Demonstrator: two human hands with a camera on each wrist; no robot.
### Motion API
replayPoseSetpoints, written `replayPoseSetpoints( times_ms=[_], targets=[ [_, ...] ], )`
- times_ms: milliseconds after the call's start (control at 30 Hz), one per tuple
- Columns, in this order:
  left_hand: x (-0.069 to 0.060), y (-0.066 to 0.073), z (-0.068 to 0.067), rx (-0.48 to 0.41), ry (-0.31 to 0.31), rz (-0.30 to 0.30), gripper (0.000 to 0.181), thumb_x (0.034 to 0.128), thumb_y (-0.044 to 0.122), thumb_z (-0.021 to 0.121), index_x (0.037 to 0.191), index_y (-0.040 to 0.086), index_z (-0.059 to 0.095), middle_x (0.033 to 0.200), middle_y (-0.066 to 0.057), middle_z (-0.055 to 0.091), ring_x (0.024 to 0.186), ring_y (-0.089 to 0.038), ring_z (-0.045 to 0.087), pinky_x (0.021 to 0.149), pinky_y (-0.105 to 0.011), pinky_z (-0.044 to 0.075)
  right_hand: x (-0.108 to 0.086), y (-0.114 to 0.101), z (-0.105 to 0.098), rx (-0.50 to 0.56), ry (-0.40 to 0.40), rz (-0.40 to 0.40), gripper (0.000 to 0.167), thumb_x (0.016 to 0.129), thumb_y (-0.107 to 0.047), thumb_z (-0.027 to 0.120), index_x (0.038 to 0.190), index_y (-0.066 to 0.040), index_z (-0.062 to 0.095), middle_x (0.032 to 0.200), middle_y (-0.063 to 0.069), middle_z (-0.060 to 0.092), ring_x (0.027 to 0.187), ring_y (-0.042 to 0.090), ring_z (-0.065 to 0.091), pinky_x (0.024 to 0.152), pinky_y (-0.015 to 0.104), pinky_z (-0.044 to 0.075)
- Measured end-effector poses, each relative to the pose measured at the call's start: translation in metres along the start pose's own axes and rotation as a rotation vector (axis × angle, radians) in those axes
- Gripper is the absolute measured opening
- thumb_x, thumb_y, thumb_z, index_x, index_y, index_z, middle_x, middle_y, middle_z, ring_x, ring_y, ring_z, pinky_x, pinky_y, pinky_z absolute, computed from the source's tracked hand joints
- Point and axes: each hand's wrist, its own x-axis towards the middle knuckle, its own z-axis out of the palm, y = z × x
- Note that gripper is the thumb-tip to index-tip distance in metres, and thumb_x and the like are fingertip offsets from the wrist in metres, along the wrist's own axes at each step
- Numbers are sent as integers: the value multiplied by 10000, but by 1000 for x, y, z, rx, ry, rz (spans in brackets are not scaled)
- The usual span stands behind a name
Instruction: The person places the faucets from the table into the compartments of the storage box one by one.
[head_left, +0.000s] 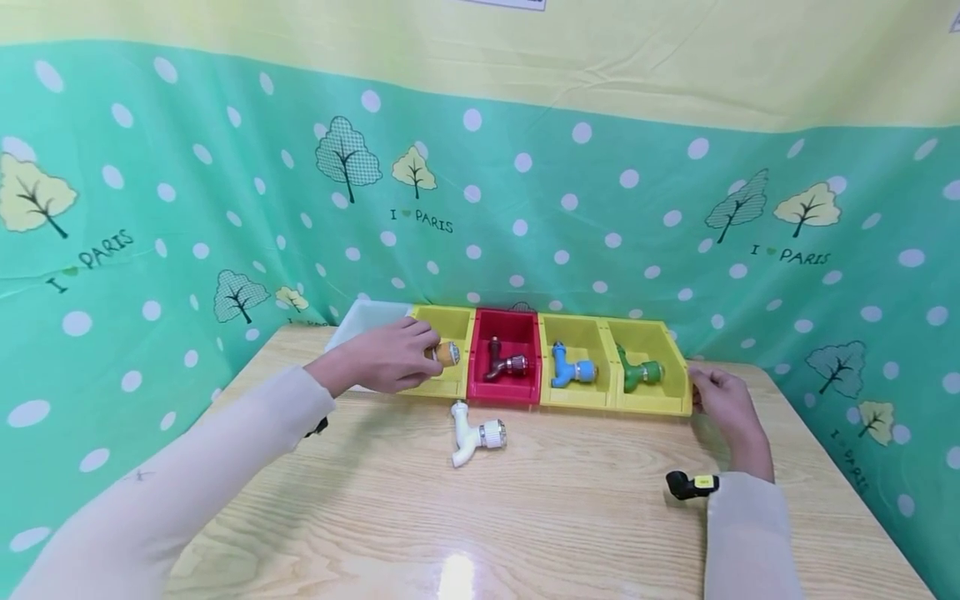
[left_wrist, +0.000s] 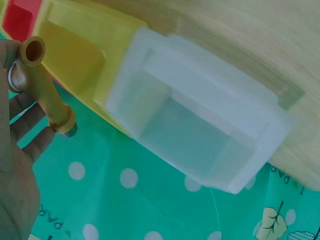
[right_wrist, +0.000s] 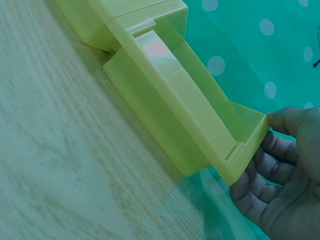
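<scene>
My left hand point(head_left: 393, 354) grips an orange-yellow tap point(head_left: 447, 354) over the left yellow bin point(head_left: 450, 385); in the left wrist view the tap point(left_wrist: 44, 90) shows its round spout opening, held by the fingers. At the row's right end, my right hand point(head_left: 727, 408) pinches the side wall of the last yellow bin point(head_left: 652, 402); the right wrist view shows thumb and fingers on the corner of this bin point(right_wrist: 170, 95). A white tap point(head_left: 468, 435) lies on the table in front of the row.
A dark red tap point(head_left: 504, 362) lies in the red bin point(head_left: 502, 392), a blue tap point(head_left: 573, 371) and a green tap point(head_left: 639, 373) in the yellow bins to its right. The translucent white bin point(left_wrist: 200, 130) ends the row at left. A patterned curtain point(head_left: 600, 208) hangs behind.
</scene>
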Motion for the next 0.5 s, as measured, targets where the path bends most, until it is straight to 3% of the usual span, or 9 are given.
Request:
replayPoseSetpoints(
  times_ms=[233, 500],
  targets=[
    [8, -17, 11, -38, 2, -29, 105, 1008, 203, 565, 965, 257, 644, 945, -28, 514, 860, -241, 460, 760, -370, 432, 1, 2, 0, 5, 1, 4, 616, 1099, -430, 381, 1352, 116, 509, 1193, 209, 572, 880, 132, 602, 729, 264, 585],
    [15, -23, 21, -18, -36, -16, 142, 998, 172, 566, 970, 249, 682, 932, -45, 533, 868, -263, 480, 786, -396, 458, 1, 1, 0, 10, 6, -5, 624, 1098, -429, 381, 1371, 118, 505, 1159, 194, 583, 857, 123, 603, 718, 254, 577]
  ],
)
